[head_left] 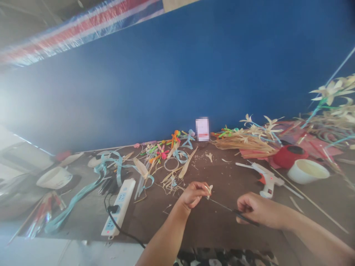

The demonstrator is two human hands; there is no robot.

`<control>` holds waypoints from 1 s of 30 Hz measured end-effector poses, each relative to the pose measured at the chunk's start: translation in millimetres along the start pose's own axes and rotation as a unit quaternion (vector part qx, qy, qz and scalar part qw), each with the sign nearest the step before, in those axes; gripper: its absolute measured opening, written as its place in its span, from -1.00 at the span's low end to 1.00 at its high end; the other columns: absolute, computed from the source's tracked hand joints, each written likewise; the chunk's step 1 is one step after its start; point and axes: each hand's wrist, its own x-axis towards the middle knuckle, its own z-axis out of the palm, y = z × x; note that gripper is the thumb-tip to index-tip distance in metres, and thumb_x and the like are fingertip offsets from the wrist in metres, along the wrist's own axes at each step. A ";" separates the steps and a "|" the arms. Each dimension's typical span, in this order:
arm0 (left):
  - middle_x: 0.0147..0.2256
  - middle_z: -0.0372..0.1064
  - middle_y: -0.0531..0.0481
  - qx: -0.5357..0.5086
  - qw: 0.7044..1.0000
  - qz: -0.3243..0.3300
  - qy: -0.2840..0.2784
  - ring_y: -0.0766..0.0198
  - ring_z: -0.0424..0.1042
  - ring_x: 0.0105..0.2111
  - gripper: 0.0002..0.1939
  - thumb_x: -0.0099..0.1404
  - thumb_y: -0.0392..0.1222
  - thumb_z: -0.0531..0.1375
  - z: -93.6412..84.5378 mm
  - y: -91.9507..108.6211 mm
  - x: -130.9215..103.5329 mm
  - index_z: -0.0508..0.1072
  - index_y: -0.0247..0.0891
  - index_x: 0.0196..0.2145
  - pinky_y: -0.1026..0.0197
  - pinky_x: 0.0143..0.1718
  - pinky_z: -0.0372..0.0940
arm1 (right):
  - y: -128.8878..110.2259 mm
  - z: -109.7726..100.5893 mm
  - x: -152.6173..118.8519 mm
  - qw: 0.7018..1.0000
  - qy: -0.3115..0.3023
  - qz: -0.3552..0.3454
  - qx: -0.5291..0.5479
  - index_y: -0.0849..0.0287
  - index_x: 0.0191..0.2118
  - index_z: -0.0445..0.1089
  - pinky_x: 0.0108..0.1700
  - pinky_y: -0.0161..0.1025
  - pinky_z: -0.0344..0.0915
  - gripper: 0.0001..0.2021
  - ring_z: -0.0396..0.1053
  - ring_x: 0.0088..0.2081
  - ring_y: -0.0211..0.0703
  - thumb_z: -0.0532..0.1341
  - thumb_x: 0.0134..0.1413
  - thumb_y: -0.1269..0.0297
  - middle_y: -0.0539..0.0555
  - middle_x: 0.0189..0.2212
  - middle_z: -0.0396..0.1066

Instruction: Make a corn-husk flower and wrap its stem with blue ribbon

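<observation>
Pale piece (210,190) is above the desk (151,214), pinched in the fingers of the left hand (192,194). The right hand (252,208) has its fingers clasped on a dark-handled, thin-bladed tool (221,204), its tip beside the piece; a white glue gun (269,178) lies beyond.

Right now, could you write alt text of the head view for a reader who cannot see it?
A person's left hand pinches a small pale piece while the right hand points a thin, dark-handled tool at it, above a brown table. A glue gun and a power strip lie nearby.
</observation>
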 end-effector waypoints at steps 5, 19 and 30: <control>-0.55 0.25 0.00 0.001 1.000 -0.001 0.007 0.32 0.26 -0.51 -0.90 -0.20 -0.31 0.28 -0.3 -0.8 0.2 0.42 -0.36 -0.64 0.23 -0.40 0.08 | -3.8 -1.1 -1.5 1.000 0.000 -0.002 -0.015 0.21 -0.59 0.19 -0.61 -0.46 -0.04 -0.66 0.06 -0.62 -0.38 0.21 -0.28 0.01 -0.11 -0.70 0.17; -0.57 0.25 0.02 0.023 1.000 0.003 0.013 0.34 0.23 -0.52 -0.90 -0.18 -0.28 0.28 5.8 4.7 -1.4 0.42 -0.35 -0.65 0.24 -0.40 0.07 | 0.1 3.7 -0.7 0.996 0.036 -0.022 -0.076 0.20 -0.62 0.22 -0.63 -0.45 -0.09 -0.71 0.04 -0.63 -0.39 0.22 -0.27 0.07 -0.12 -0.72 0.17; -0.49 0.32 -0.05 0.001 1.000 0.006 0.020 0.32 0.26 -0.43 -0.94 -0.07 -0.30 0.24 4.6 5.8 0.5 0.44 -0.35 -0.60 0.25 -0.33 0.08 | 30.0 20.0 -33.5 0.984 0.155 -0.031 -0.087 0.16 -0.60 0.26 -0.58 -0.44 -0.01 -0.81 0.15 -0.59 -0.34 0.19 -0.23 0.16 -0.11 -0.69 0.25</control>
